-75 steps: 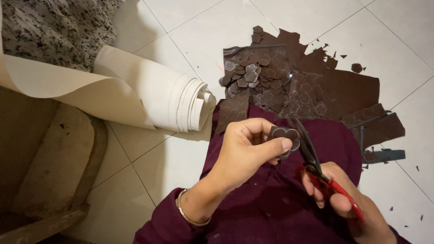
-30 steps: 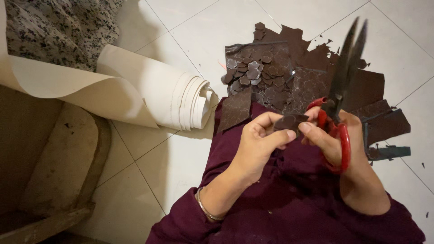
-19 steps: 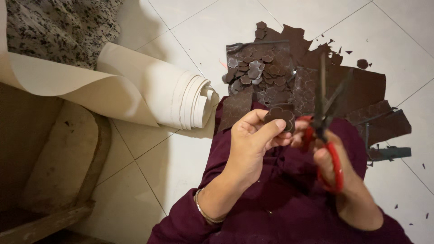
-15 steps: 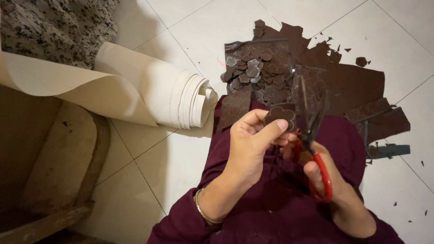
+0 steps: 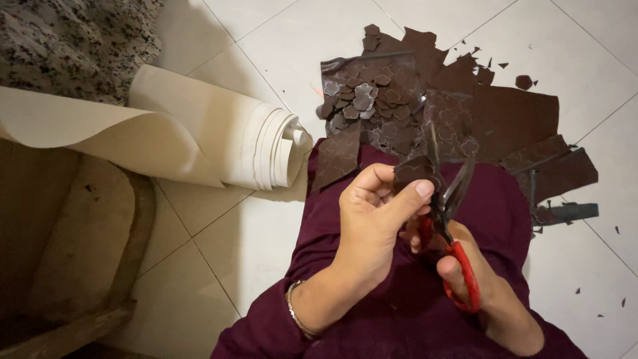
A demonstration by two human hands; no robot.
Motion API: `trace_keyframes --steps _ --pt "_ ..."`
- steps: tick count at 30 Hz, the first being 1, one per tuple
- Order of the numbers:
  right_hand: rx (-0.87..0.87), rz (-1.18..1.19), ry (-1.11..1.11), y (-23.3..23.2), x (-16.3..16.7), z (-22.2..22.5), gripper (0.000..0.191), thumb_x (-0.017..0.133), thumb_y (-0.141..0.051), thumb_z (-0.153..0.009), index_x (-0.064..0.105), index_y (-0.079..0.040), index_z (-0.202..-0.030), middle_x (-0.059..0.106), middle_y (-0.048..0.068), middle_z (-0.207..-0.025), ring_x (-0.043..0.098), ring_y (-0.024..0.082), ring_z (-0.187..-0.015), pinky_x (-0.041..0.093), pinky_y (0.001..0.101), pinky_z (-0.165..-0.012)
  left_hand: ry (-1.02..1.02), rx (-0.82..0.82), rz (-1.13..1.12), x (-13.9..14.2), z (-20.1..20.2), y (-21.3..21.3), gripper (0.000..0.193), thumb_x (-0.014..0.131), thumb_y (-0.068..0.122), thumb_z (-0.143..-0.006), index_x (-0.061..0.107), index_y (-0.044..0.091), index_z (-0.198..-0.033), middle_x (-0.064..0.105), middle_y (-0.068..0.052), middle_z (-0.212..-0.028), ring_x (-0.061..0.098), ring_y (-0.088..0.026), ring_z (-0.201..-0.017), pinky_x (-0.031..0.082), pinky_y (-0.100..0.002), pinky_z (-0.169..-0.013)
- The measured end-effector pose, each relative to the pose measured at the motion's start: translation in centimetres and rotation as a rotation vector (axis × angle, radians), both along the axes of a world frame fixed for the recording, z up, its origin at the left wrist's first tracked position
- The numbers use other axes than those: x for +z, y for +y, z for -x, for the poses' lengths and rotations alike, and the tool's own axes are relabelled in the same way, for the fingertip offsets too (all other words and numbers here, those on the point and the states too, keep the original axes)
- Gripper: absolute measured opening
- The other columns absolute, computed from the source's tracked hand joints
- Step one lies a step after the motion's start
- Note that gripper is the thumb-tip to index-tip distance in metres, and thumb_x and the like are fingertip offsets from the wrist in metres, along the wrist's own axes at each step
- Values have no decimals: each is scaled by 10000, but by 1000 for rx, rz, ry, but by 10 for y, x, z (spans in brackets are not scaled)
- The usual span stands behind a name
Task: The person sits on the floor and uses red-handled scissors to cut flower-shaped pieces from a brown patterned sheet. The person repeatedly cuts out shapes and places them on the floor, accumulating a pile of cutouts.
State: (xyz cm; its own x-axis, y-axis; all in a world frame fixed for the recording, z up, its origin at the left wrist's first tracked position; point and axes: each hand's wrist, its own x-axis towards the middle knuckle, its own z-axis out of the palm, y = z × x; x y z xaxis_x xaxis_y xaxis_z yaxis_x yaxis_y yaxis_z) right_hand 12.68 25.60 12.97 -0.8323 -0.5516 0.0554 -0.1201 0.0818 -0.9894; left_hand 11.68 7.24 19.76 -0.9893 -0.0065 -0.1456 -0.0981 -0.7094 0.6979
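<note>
My left hand (image 5: pixel 372 216) pinches a small dark brown cut-out piece (image 5: pixel 413 170) between thumb and fingers, above my maroon-clad lap (image 5: pixel 399 312). My right hand (image 5: pixel 475 279) grips red-handled scissors (image 5: pixel 452 219); their dark blades are parted and point up, touching the right edge of the piece. A thin bangle sits on my left wrist.
Dark brown sheet offcuts (image 5: pixel 505 119) and a pile of small flower-shaped cut-outs (image 5: pixel 362 100) lie on the white tiled floor (image 5: pixel 279 40) beyond my knees. A cream roll of sheet material (image 5: pixel 252 143) lies at left, by a speckled cloth (image 5: pixel 73 40) and a worn wooden seat (image 5: pixel 73 252).
The scissors came down from pointing high over the offcuts to meet the piece in my left hand. My left hand turned the piece slightly and kept hold of it.
</note>
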Motion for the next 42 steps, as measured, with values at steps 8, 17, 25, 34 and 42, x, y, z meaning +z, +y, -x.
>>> trace_keyframes --steps 8,17,25,34,42 --pt "-14 9 -96 1 -2 0 1021 480 -944 -767 562 13 -1114 593 74 -928 569 171 -812 527 328 -722 -11 -13 45 6 -4 1 185 792 125 -921 640 42 -986 710 -40 -816 650 -58 -659 507 -187 -509" --pt "-84 28 -165 3 -2 -10 1060 477 -970 -720 559 9 -1120 611 87 -938 601 187 -820 532 343 -733 -10 -13 6 4 -7 1 177 786 111 -915 635 35 -968 708 -63 -797 637 -68 -606 494 -205 -460" --pt "-6 52 -179 3 4 -6 1097 409 -1004 -734 578 6 -1126 567 90 -912 554 197 -823 510 339 -729 50 -15 -37 0 -8 1 163 781 75 -940 639 20 -998 721 -65 -887 671 -84 -738 551 -219 -656" --pt "-100 -8 -213 1 57 -27 1022 404 -869 -858 496 20 -1355 570 110 -962 553 193 -867 474 351 -821 68 -35 -2 5 -7 -2 130 774 39 -936 654 14 -980 728 -65 -896 682 -91 -771 581 -241 -743" --pt "15 106 -219 23 22 -22 933 418 -844 -878 479 7 -1257 532 78 -912 502 161 -807 476 318 -739 62 -29 44 11 -8 -2 124 780 37 -922 665 16 -965 726 -60 -877 676 -84 -753 578 -231 -718"
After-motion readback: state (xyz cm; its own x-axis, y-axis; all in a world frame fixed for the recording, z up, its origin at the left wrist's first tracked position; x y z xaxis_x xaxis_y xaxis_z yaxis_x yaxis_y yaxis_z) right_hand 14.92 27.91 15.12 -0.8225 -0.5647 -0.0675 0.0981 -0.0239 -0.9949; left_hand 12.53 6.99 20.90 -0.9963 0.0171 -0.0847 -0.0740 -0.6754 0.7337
